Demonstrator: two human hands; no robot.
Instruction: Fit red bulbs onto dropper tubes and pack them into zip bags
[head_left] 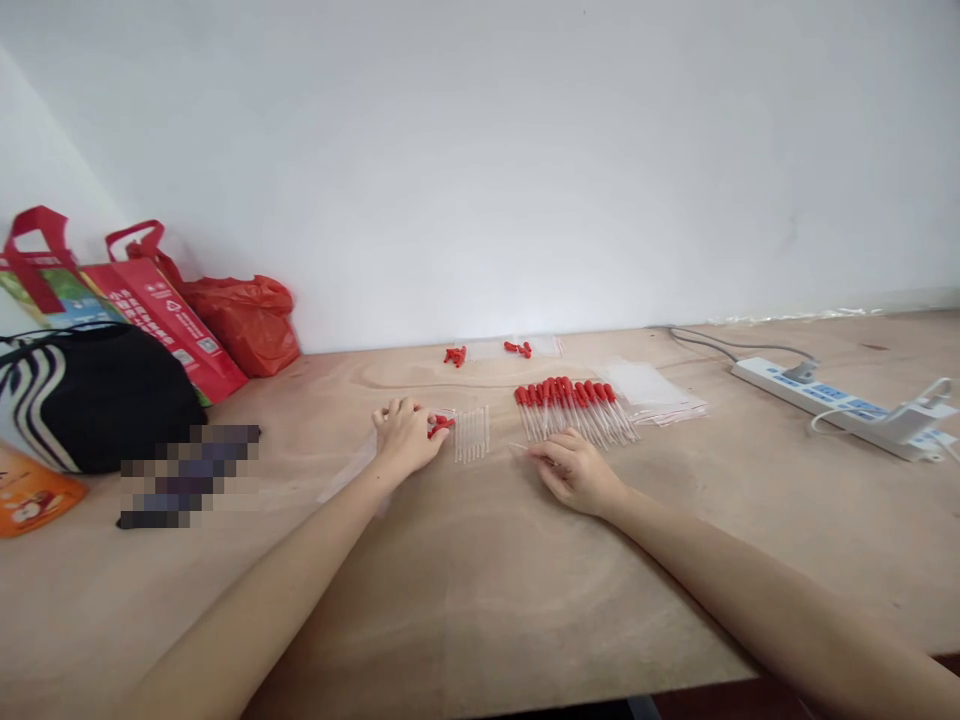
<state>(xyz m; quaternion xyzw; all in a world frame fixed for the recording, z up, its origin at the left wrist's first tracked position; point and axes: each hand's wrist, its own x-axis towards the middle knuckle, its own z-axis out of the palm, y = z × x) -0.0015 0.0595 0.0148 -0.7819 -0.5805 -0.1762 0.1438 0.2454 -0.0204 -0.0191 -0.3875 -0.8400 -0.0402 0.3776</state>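
Observation:
My left hand (405,437) reaches over a small pile of red rubber bulbs (441,426), its fingers bent and apart, thumb beside the pile. A clear plastic bag (349,475) lies partly hidden beneath that hand. In my right hand (576,472), a thin clear tube (517,446) is pinched between thumb and fingers, pointing left. Between the hands, several clear tubes (471,435) lie side by side in a row. Just beyond my right hand are several droppers (574,400), each a clear tube with a red bulb on its far end.
Farther back, loose red bulbs (454,356) lie by a clear bag (486,349). Flat clear bags (652,392) are stacked right of the droppers. A power strip (832,400) with cords sits at right. Shopping bags (169,320), a black bag (120,395) and an orange pouch (34,490) fill the left.

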